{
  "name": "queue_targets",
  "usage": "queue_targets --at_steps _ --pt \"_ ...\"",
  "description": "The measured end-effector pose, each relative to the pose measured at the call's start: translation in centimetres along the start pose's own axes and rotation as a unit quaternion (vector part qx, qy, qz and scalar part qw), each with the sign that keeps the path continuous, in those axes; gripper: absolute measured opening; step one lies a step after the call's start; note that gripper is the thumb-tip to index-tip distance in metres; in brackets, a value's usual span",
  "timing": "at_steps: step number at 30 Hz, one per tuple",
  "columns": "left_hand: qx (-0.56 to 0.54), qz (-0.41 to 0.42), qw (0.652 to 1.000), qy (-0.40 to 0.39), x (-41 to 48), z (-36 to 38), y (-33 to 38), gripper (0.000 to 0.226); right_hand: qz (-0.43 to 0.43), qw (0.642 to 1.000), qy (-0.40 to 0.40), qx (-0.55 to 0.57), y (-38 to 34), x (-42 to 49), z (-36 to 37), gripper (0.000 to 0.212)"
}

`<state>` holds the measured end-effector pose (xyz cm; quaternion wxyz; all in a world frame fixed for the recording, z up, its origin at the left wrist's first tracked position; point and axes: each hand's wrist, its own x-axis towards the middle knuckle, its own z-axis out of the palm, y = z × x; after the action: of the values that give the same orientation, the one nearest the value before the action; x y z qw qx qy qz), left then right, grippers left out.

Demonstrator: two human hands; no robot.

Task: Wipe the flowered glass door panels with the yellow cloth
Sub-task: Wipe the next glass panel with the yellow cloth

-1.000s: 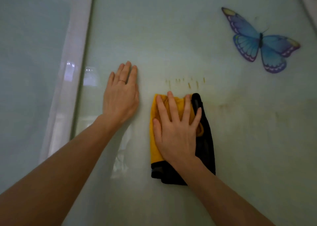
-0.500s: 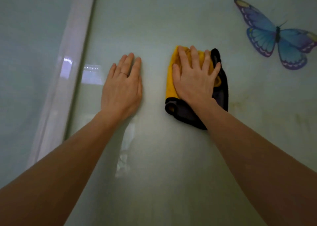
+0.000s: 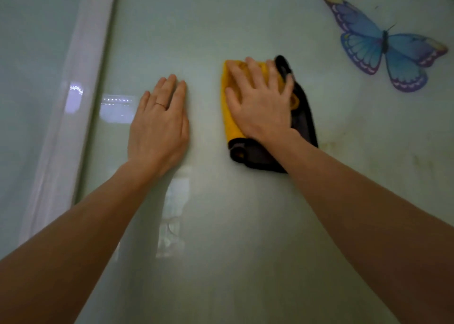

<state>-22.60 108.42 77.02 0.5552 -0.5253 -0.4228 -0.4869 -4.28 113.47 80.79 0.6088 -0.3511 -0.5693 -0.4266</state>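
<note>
Beside the white frame (image 3: 73,107), the left hand (image 3: 159,127) lies flat and empty on the glass door panel (image 3: 233,237), fingers straight. Its bare palm probably leaves prints on the glass, and leaning hard on it could shift the door. Just to its right, the right hand (image 3: 260,104) presses the folded yellow cloth (image 3: 229,127) against the panel with 4 fingers spread and nothing gripped, so the loose dark layer could slide out mid-stroke. Further right, yellowish smears (image 3: 331,145) might spread rather than lift, and a careless pass could catch the edge of the butterfly sticker (image 3: 383,43).
</note>
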Motion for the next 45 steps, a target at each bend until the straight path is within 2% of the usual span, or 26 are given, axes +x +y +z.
queue_targets --at_steps 4,8,10,13,16,18,20,24,28,30,33,37,40,42,45 --pt "0.001 -0.010 1.000 0.006 0.0 0.1 0.3 0.061 0.082 0.996 0.019 -0.017 4.5 -1.5 -0.2 0.072" --pt "-0.001 -0.017 1.000 0.006 -0.1 0.1 0.6 0.061 0.136 0.987 0.080 -0.037 1.4 -3.8 0.9 0.060" --pt "0.000 -0.017 1.000 0.007 -0.1 0.0 0.6 0.063 0.096 0.991 0.089 -0.024 -1.8 -4.5 1.1 0.058" --pt "0.000 -0.011 1.000 0.007 -0.1 -0.1 0.2 0.062 0.006 0.999 0.050 0.001 -4.5 -5.1 0.7 0.061" --pt "0.000 0.000 1.000 0.013 0.0 0.0 0.0 0.059 -0.057 0.997 0.049 0.013 -2.7 -4.9 0.2 0.060" --pt "0.000 0.002 1.000 0.015 -0.1 0.1 0.0 0.058 -0.070 0.996 0.057 0.016 -0.7 -4.9 0.1 0.058" --pt "0.000 0.000 1.000 0.013 0.0 0.1 0.1 0.056 -0.041 0.997 0.057 0.011 1.7 -4.7 0.0 0.059" --pt "-0.001 -0.012 1.000 0.012 -0.2 0.2 0.2 0.054 0.077 0.996 0.045 -0.003 4.3 -5.3 -0.2 0.064" --pt "-0.001 -0.016 1.000 0.012 -0.2 0.1 0.5 0.054 0.164 0.983 0.084 -0.017 0.7 -6.5 0.5 0.062" --pt "0.002 -0.016 1.000 0.009 -0.2 0.2 0.4 0.055 0.136 0.986 0.101 -0.009 -2.1 -7.3 0.7 0.059" --pt "-0.003 -0.014 1.000 0.010 -0.1 0.2 0.3 0.059 0.039 0.996 0.081 0.008 -4.6 -8.7 0.4 0.057" --pt "-0.002 -0.007 1.000 0.012 -0.2 0.1 0.2 0.059 -0.062 0.996 0.057 0.034 -2.3 -9.3 -0.4 0.056" --pt "0.001 -0.003 1.000 0.013 -0.2 0.1 0.2 0.059 -0.089 0.994 0.052 0.034 0.9 -9.5 -0.8 0.056" --pt "0.001 -0.003 1.000 0.014 -0.2 0.1 0.2 0.058 -0.055 0.997 0.056 0.020 3.4 -9.6 -0.9 0.056" --pt "0.000 -0.008 1.000 0.017 -0.2 0.0 0.4 0.057 0.051 0.996 0.067 0.001 5.9 -9.8 -0.9 0.057"
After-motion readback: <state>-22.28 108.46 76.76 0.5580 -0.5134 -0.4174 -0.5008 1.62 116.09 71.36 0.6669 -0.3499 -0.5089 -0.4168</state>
